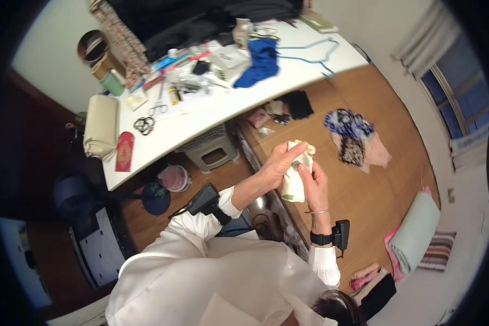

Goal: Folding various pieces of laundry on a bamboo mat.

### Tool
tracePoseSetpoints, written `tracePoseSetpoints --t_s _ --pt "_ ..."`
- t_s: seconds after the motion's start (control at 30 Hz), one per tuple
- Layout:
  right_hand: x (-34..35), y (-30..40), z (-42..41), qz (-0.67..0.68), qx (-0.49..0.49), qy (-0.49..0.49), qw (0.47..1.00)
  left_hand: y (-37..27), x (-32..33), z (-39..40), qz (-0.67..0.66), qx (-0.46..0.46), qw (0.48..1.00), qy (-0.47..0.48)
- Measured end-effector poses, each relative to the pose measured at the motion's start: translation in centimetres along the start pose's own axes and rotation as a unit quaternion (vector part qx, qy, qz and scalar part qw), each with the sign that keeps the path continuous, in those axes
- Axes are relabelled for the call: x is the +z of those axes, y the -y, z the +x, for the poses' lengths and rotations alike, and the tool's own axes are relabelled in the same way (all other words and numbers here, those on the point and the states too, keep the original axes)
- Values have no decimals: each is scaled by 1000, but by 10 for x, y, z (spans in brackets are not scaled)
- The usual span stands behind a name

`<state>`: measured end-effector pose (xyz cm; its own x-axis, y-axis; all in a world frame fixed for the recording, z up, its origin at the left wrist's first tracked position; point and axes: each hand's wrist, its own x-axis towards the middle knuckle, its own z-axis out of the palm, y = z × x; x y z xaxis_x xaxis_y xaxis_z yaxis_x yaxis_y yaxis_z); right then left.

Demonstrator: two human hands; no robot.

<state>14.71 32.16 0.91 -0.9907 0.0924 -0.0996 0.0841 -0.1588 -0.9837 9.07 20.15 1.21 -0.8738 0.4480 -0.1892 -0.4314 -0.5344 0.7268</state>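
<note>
Both hands hold a rolled or folded piece of cream cloth (294, 185) with green and red spots, upright in front of the body. My left hand (280, 165) grips its upper left side, the thumb lying across the top. My right hand (316, 183) holds the right edge, its thumb pressed on the front. Behind the cloth lies a wide tan surface, where a heap of patterned blue-and-white cloth (348, 124) rests with a pale pink cloth (377, 150) and a black speckled one. The fingers behind the cloth are partly hidden.
A white table (212, 110) holds scissors (144, 125), a blue cloth (263, 61), a blue clothes hanger (328, 63), a red envelope (125, 153) and a cream roll (101, 126). Beneath it stand a plastic stool (212, 153) and a bucket (174, 178). A rolled pale green mat (415, 232) lies at right.
</note>
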Motion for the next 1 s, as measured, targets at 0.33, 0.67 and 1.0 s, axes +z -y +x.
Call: tracePoseSetpoints --t_s 0.33,0.67,1.0 --pt "131 12 69 -29 -2 75 997 -103 -105 -21 -37 127 991 -4" --pt "195 12 82 -301 -151 74 939 -106 -141 -66 -60 67 988 -122" --pt "168 -2 186 -364 -183 78 910 -140 -168 -89 -108 32 982 -153"
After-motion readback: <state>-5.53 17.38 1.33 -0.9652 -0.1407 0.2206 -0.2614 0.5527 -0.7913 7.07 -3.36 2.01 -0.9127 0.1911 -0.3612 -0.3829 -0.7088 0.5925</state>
